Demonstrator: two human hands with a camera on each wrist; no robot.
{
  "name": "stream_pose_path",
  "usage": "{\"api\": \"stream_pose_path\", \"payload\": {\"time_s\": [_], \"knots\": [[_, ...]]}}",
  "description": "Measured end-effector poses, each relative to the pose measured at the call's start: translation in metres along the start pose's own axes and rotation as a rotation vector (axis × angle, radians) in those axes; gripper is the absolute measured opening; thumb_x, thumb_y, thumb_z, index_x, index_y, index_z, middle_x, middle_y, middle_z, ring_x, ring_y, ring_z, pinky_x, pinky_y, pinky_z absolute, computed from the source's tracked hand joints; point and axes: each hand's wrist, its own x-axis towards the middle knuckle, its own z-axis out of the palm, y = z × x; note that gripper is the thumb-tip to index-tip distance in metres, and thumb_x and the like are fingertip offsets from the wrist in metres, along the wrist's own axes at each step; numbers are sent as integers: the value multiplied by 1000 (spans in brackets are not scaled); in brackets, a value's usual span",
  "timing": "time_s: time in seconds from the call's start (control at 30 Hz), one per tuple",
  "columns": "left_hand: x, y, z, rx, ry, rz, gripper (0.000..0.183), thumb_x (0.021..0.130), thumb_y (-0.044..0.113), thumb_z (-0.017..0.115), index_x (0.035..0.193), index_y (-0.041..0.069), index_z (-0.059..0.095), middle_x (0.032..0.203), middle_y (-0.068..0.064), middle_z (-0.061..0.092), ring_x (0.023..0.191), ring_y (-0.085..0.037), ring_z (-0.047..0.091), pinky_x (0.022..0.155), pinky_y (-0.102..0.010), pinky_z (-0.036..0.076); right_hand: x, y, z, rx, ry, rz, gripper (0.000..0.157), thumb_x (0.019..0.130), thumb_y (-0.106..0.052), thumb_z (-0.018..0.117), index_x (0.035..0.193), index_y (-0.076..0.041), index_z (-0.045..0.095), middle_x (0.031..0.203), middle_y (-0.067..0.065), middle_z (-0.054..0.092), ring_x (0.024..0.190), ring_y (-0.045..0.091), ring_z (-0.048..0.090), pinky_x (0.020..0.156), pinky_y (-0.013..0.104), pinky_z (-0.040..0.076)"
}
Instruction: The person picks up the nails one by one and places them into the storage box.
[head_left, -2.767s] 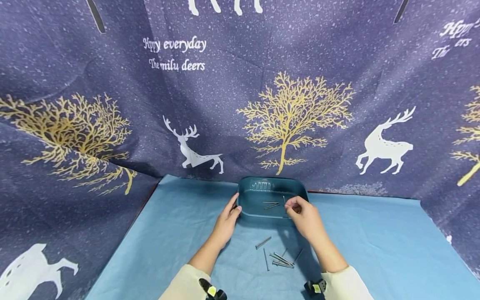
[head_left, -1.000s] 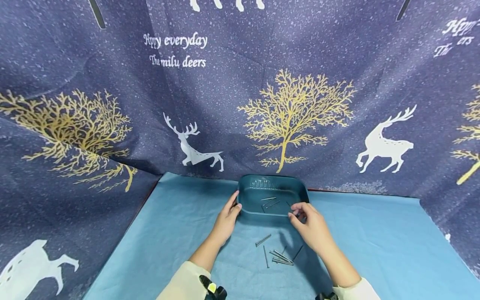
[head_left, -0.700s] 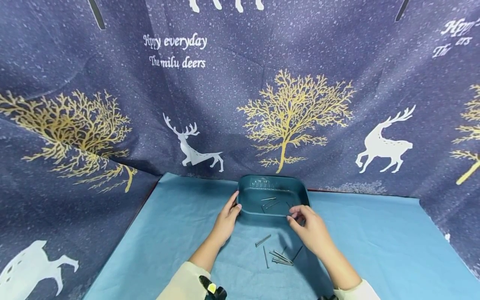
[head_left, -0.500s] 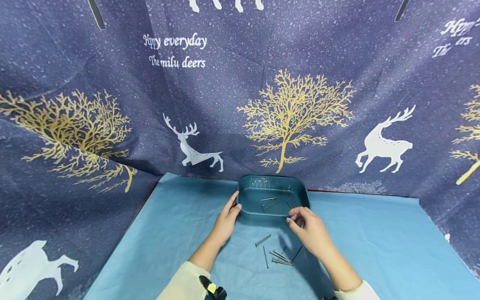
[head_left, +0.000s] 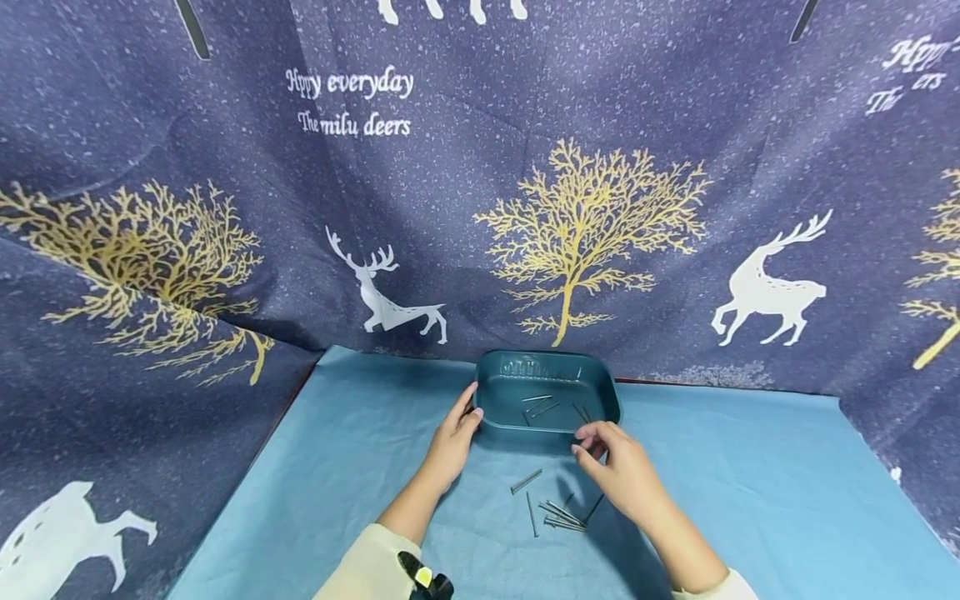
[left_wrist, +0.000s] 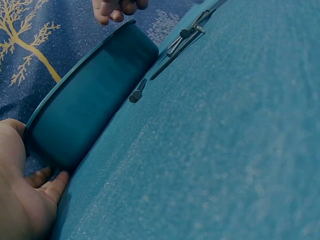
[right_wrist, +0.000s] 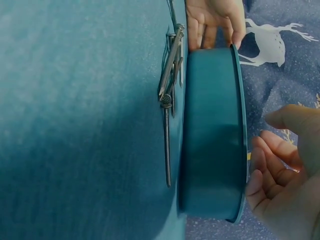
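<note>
A dark teal plastic tray (head_left: 525, 429) sits at the back of the blue-covered table, with several nails (head_left: 543, 409) lying inside it. Against its left end rests my left hand (head_left: 452, 433), fingers fairly straight along the wall and thumb at the near corner. My right hand (head_left: 618, 458) hovers at the near right corner of the tray, overlapping the rim in the head view. In the right wrist view its thumb stands apart from its loosely bent fingers (right_wrist: 272, 160), with nothing between them. Two nails (head_left: 582, 413) show in the tray just beyond those fingertips.
In front of the tray lies a loose pile of nails (head_left: 562, 517) on the blue cloth (head_left: 360, 417). One thick nail (head_left: 527, 481) lies apart, closer to the tray. Behind the table hangs a dark blue curtain (head_left: 465, 208) with trees and deer.
At 2.8 seconds ago my right hand pinched a nail over the tray; now it holds none and has drawn slightly back toward me. More nails show inside the tray. My left hand stays put.
</note>
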Motion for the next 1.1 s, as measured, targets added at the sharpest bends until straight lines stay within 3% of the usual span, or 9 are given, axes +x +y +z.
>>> {"api": "stream_pose_path", "payload": {"time_s": [0.2,0.5,0.77,1.1], "knots": [[0,0,0,0,7,0,57,105,48,50,159,37,32,167,-12,26,151,-30,34,120,-52,38,-3,0,0,11,-43,-16,13,90,-14,77,101,-15,70,86,-12,61,74,-1,54,65,22,49],[1,-1,0,-6,0,7,53,109,34,48,160,32,32,167,-15,25,152,-33,32,121,-53,36,-9,1,3,3,-104,-67,14,87,-12,78,97,-15,69,87,-12,59,73,-3,51,66,20,50],[2,-3,0,-1,-2,21,59,107,45,49,160,30,31,167,-13,28,152,-31,33,121,-51,37,-14,0,4,-17,-190,-61,11,90,-14,76,96,-16,67,86,-13,57,73,-1,51,65,19,48],[3,-6,0,-21,-16,18,55,109,36,47,161,30,29,168,-10,25,153,-31,31,122,-51,36,-20,-1,4,-46,-302,-105,11,88,-17,77,94,-19,68,87,-11,59,74,1,52,64,19,47]]}}
